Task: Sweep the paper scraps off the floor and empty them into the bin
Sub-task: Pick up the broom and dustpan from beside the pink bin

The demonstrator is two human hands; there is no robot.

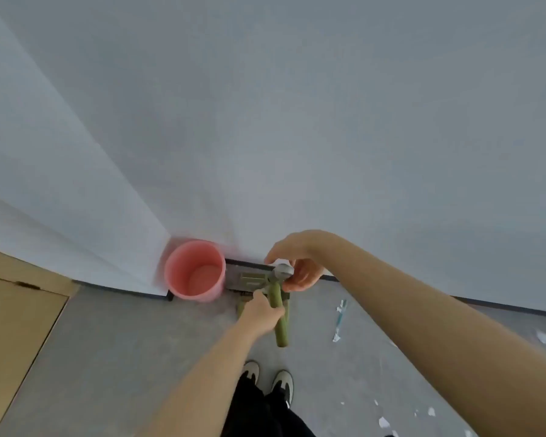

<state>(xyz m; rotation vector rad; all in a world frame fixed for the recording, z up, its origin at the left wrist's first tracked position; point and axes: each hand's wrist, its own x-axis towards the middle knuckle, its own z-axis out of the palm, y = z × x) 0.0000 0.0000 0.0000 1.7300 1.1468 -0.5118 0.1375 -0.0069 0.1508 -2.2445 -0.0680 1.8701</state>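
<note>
A: Bin [195, 272], wall corner — smooth pink plastic, slight sheen. Floor [139, 342] — matt grey, concrete-like.

B: Handles [279, 316] — olive plastic, silvery metal tip. Scraps [383, 422] — white paper.

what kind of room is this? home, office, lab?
Hard to say; likely a bare indoor room corner, perhaps an office or staged space. Plain white walls with a dark baseboard, a grey floor strewn with paper scraps, and a pink bin set in the corner.
</note>
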